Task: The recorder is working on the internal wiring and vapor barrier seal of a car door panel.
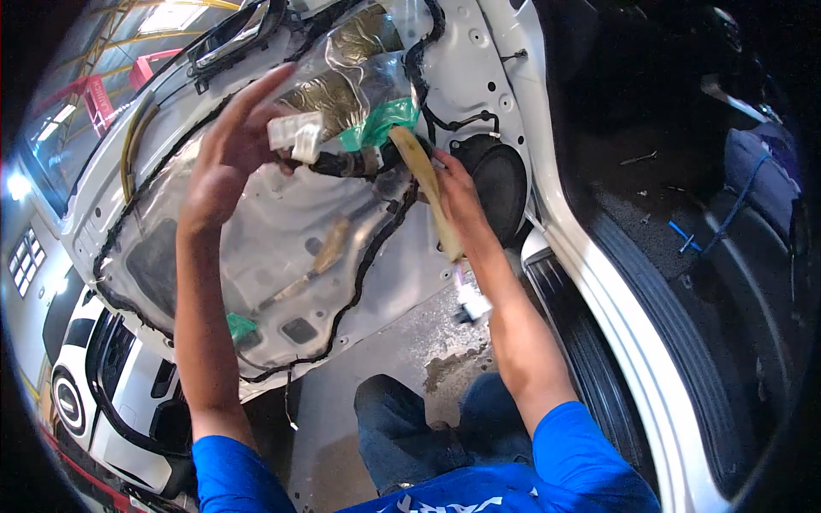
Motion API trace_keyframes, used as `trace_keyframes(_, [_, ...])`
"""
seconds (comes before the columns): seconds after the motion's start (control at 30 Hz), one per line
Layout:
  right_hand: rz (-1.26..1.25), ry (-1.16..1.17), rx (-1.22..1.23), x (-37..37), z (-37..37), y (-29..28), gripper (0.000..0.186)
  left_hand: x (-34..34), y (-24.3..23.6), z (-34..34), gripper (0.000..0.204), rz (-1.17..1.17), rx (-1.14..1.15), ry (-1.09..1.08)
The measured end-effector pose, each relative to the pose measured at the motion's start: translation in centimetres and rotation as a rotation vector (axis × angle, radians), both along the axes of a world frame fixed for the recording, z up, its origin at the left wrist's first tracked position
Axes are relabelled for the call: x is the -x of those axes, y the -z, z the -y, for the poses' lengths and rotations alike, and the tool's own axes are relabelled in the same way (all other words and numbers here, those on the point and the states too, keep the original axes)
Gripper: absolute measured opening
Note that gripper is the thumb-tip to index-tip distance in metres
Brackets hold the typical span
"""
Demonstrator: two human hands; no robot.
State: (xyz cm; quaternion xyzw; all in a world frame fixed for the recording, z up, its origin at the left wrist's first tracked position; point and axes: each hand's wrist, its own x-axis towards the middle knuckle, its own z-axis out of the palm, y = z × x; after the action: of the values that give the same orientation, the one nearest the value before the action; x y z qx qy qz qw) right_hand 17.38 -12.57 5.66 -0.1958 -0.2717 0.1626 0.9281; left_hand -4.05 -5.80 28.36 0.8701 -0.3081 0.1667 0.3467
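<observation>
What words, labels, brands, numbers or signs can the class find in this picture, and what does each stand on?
Red frame at upper left: pale lettering; I won't copy it out.
Blue shirt at the bottom: white lettering across the front, cut off by the picture's edge; likewise not copied.
White plastic piece by the left hand: any marks are too blurred to read.

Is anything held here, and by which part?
Cannot be told: left hand beside the white piece, right hand beside the yellowish strip, both by the dark wiring bundle; contacts hidden.
</observation>
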Motion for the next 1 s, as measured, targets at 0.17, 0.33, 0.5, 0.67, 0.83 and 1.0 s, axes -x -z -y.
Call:
trace_keyframes(0.17, [0.12, -0.087, 0.166, -2.7, -0.7, -2.6, 0.038, -1.8, 3.8, -6.3, 0.037, 0.383, 0.068, -0.503])
trace_keyframes(0.33, [0.33, -0.207, 0.126, -4.6, -0.1, -5.4, 0.034, 1.5, -1.7, -4.4, 0.053, -0.197, -0.143, -0.485])
trace_keyframes(0.5, [0.245, -0.473, 0.017, -5.2, -0.9, -5.7, 0.037, -1.0, 1.3, 6.2, 0.038, 0.375, -0.738, -0.703])
trace_keyframes(0.67, [0.306, 0.143, 0.034, -2.0, -1.0, -5.7, 0.018, -8.0, 5.1, 5.8, 0.057, 0.157, -1.21, -0.968])
trace_keyframes(0.83, [0.258, 0.542, 0.178, -0.7, -1.9, -5.8, 0.016, -9.1, 7.3, 0.6, 0.055, 0.298, -1.294, -0.95])
trace_keyframes(1.0, [0.059, 0.254, 0.112, -4.4, -3.0, -3.5, 0.009, -8.2, 2.2, -0.4, 0.034, -0.162, -0.586, -1.004])
